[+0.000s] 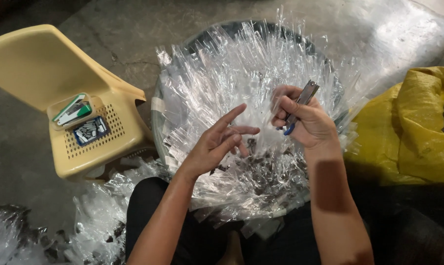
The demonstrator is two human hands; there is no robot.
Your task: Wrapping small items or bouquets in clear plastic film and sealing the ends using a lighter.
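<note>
Stapler sits gripped in the right hand, raised over the heap of clear plastic bags. Left hand hovers beside it, fingers spread, holding nothing. More bags lie lower left. Yellow chair farther left carries a staple box. Yellow sack sits right.

Heap of clear plastic sleeves filling the round basin, small open box of blue-and-white packets on the yellow chair, green-and-white packets in a clear tray
</note>
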